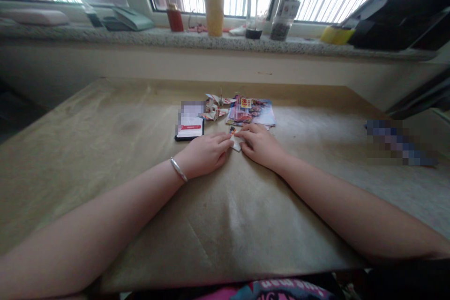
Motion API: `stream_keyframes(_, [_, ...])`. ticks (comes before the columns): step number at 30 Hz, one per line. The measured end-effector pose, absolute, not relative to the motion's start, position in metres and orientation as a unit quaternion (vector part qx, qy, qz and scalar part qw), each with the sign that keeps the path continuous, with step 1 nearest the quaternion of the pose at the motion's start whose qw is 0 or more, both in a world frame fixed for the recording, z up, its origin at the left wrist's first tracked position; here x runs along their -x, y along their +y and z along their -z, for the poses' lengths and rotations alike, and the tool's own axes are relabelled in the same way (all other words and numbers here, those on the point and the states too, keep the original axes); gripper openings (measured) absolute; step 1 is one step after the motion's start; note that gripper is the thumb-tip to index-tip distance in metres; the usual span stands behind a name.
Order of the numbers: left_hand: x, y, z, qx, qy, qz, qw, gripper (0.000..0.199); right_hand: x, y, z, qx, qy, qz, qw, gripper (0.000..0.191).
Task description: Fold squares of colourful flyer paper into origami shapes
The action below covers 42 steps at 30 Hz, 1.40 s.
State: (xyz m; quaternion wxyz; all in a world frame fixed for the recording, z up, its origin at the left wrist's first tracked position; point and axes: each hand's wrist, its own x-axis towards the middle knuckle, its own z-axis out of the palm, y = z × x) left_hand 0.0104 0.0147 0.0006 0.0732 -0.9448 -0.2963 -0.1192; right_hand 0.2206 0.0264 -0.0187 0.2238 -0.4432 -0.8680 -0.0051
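Observation:
A small piece of folded paper, white with a colourful printed tip, lies on the table between my two hands. From the left, my left hand holds down its edge with the fingers pressed together; a silver bangle circles that wrist. Against the paper's right side, my right hand has its thumb and fingertips closed at the edge. Fingers of both hands hide part of the folds. Just behind stand paper cranes folded from printed paper, beside a stack of colourful printed sheets.
A phone with a lit screen lies left of the cranes. A blurred blue item is at the table's right. Along the windowsill stand a red-brown bottle, a tall yellowish cylinder, a clear container and a black bag.

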Motion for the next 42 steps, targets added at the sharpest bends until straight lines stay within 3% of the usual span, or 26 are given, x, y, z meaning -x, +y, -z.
stream_keyframes(5, [-0.011,0.014,-0.002,0.943,-0.301,0.126,0.071,0.030,-0.227,0.027,0.018,0.466,-0.846,-0.045,0.255,0.013])
stream_keyframes(11, [-0.008,0.015,-0.002,0.954,-0.263,0.132,0.057,0.024,-0.231,0.019,0.012,0.403,-0.882,-0.066,0.236,0.031])
stream_keyframes(18, [-0.008,0.014,0.003,0.939,-0.290,0.183,-0.026,0.018,-0.234,0.023,0.017,0.347,-0.904,-0.061,0.242,0.023])
stream_keyframes(25, [-0.004,0.015,0.002,0.929,-0.334,0.162,-0.017,0.017,-0.235,0.024,0.013,0.317,-0.915,-0.079,0.235,0.020])
stream_keyframes(35, [-0.003,0.014,-0.003,0.934,-0.325,0.140,0.054,0.019,-0.228,0.014,0.009,0.412,-0.888,-0.024,0.203,0.015])
stream_keyframes(42, [-0.006,0.016,0.001,0.907,-0.376,0.191,-0.003,0.011,-0.225,0.011,0.009,0.470,-0.855,-0.067,0.208,0.014])
